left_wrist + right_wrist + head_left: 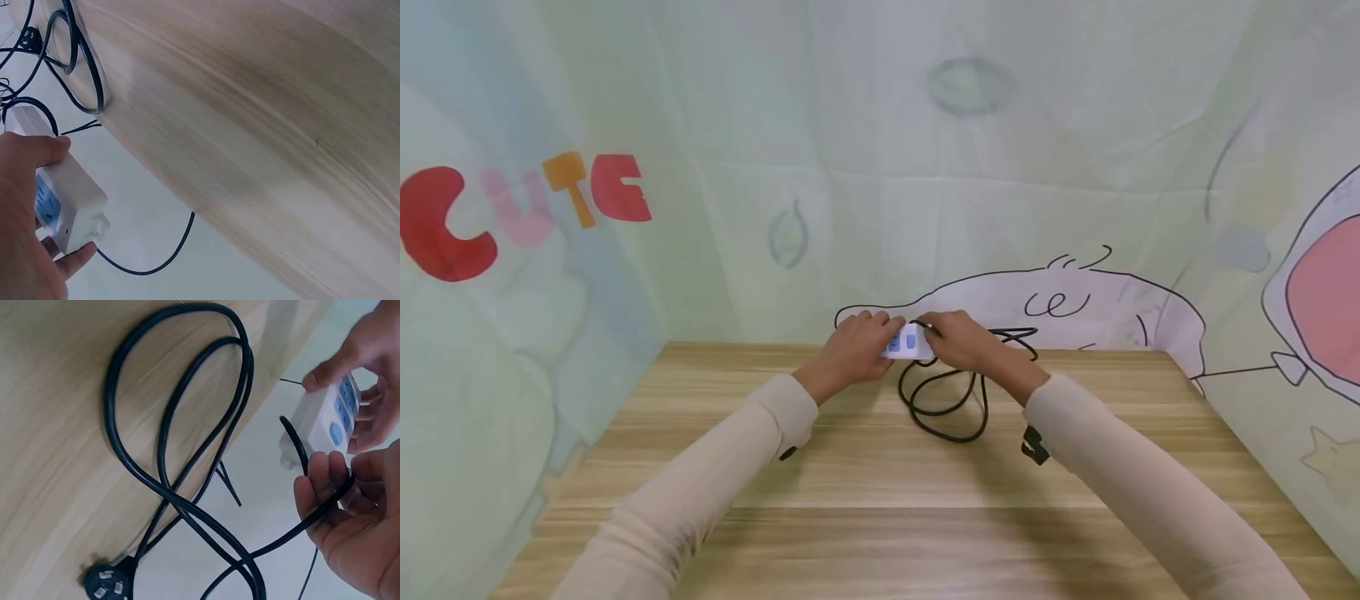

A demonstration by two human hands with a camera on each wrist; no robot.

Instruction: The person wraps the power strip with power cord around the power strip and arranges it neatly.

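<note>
A white power strip (917, 342) with blue sockets and a blue switch is held up at the table's far edge. My left hand (859, 343) grips one end of it, thumb across one side and fingers on the other, as the left wrist view shows. At the switch end, my right hand (350, 515) holds the black power cord (290, 534) between thumb and curled fingers. The cord hangs in loose loops over the wood. In the right wrist view its black plug (106, 582) lies at the lower left, prongs showing.
The wood-grain table (880, 475) ends at a pale printed cloth backdrop (730, 242), close behind both hands. Cloth walls also stand at left and right. A dark strap piece (1034, 446) shows under the right sleeve.
</note>
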